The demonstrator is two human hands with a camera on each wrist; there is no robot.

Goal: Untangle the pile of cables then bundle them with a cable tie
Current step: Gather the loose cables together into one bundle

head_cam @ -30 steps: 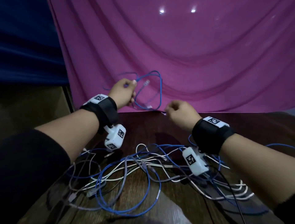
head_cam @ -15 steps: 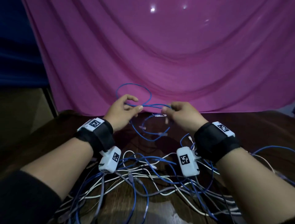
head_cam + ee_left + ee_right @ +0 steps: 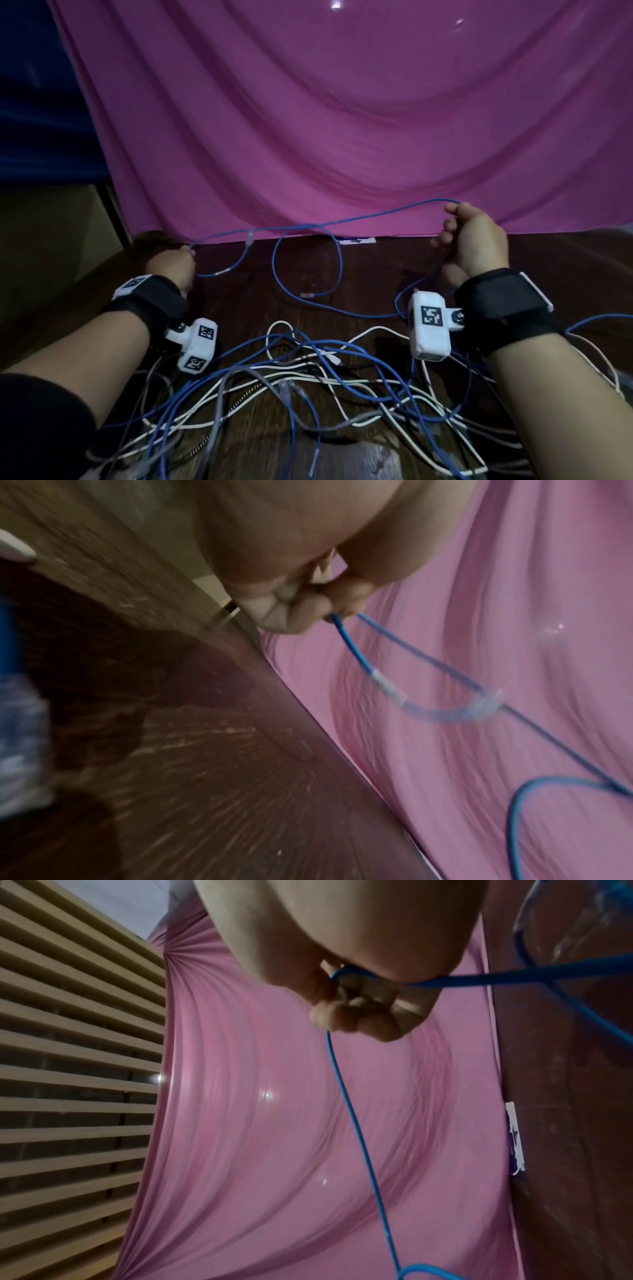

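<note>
Cables (image 3: 308,383) lie in a tangled pile of blue, white and grey strands on the dark wooden tabletop (image 3: 359,274), spread between my forearms and toward my body. One thin blue cable (image 3: 342,222) is lifted out of that heap and stretches across the far side of the tabletop from one of my hands to the other. My left hand (image 3: 171,265) sits low, near the far left edge of the wood, its fingers curled tight and pinching the blue cable; the left wrist view shows the strand coming out from between the fingertips (image 3: 304,612). My right hand (image 3: 474,240) is raised higher on the right, fingers also curled round the same cable, which runs out from under them in the right wrist view. Between my hands the cable sags, drops in a loop to the tabletop, and trails back toward the pile. A short end with a pale plug (image 3: 250,236) hangs near my left hand. Behind the tabletop hangs a pink cloth (image 3: 342,120), draped in broad folds.
</note>
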